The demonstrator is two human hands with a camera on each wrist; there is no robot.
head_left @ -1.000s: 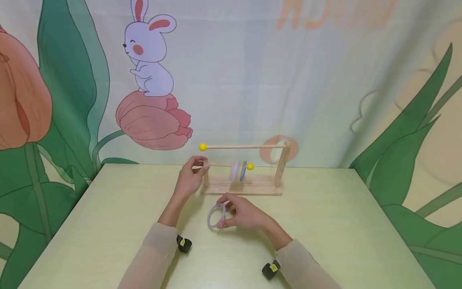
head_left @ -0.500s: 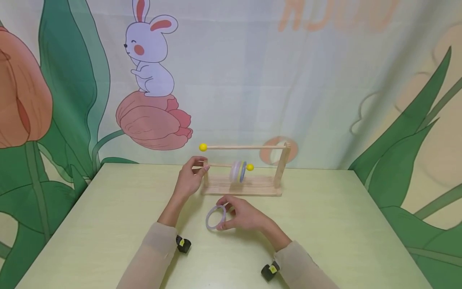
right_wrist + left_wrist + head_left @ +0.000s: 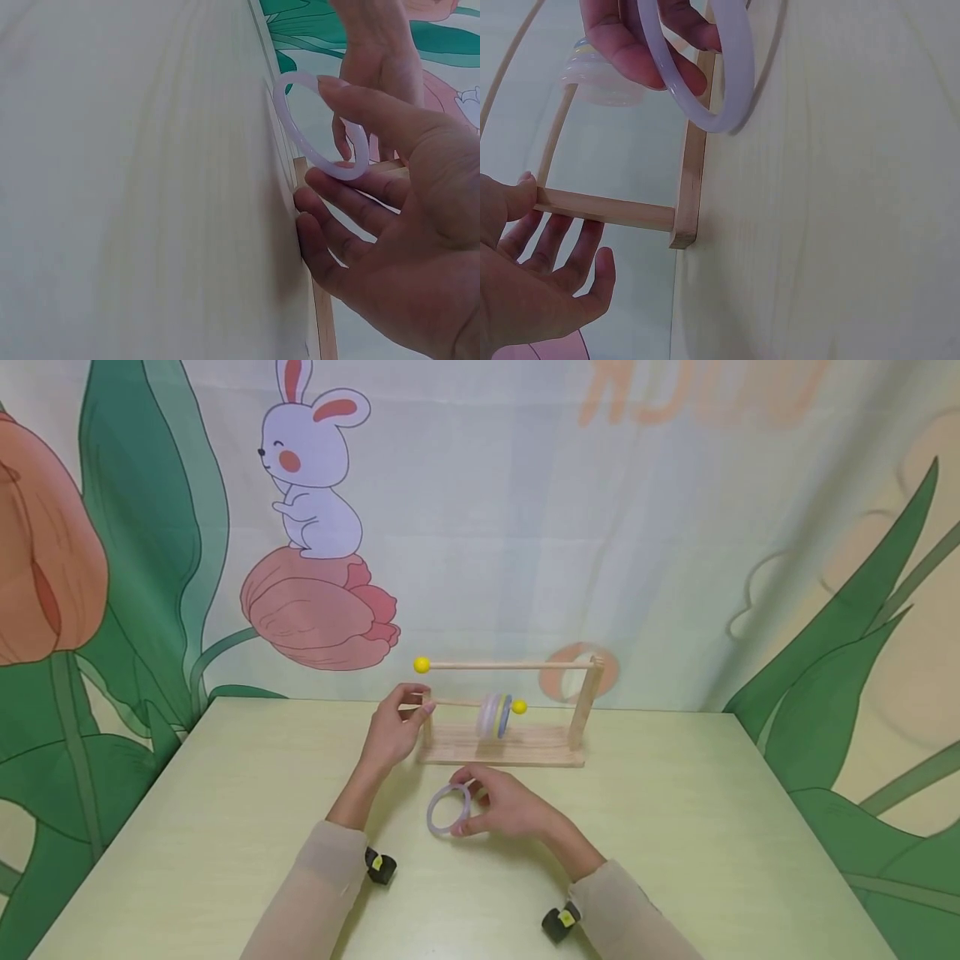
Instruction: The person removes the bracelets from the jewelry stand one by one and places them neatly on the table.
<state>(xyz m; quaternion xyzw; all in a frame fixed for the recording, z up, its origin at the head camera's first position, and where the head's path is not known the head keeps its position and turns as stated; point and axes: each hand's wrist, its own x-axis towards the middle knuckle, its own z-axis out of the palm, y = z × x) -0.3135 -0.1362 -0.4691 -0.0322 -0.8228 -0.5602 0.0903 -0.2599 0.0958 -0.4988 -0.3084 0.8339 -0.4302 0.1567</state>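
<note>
A pale lilac bangle (image 3: 739, 82) is pinched at one side between the thumb and fingers of my right hand (image 3: 510, 806), tilted upright in front of a wooden bangle stand (image 3: 540, 758). My left hand (image 3: 393, 727) grips the top of the stand's short left post (image 3: 615, 208), thumb on one side and fingers on the other. Several bangles (image 3: 491, 717) in pale, yellow and blue hang on the lower rod, near the yellow ball (image 3: 519, 707) at its end. The upper rod (image 3: 510, 666) bears no bangles.
The stand's tall right post (image 3: 587, 706) holds the upper rod, which ends in a yellow ball (image 3: 422, 665) above my left hand. A printed curtain (image 3: 465, 568) hangs behind the pale table (image 3: 712, 827). Black cameras (image 3: 381, 866) sit at both wrists.
My right hand and its bangle have shifted very slightly left and down from one second ago, then stayed nearly still. The left hand keeps its grip on the post.
</note>
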